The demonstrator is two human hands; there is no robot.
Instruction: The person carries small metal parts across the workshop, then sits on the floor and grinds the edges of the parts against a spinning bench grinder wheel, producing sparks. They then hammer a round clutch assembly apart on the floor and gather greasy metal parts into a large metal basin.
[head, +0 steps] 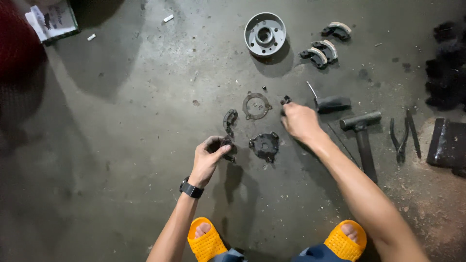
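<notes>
Hidden in left hand: the left hand (208,157), wearing a black wristwatch (191,188), is curling its fingers around a dark curved part (226,143); most of that part is lying out of sight behind the fingers.
Hidden under right hand: the right hand (299,121) is pinching a small dark piece (285,100) at its fingertips, knuckles up; the piece is too small to make out.
Lying between the hands: a dark round plate (264,145) is sitting on the concrete floor (121,145), with a thin ring (256,105) just beyond it and another curved shoe (229,118) beside the left hand.
Farther off: a silver drum (264,34) and three lined shoes (324,46) are lying well apart from the hands.
Beside the right arm: a hammer (362,136), pliers (403,136) and a black-handled tool (330,103) are resting on the floor.
Cut off: a dark block (447,144) at the right edge and orange sandals (206,242) at the bottom are running out of view.
</notes>
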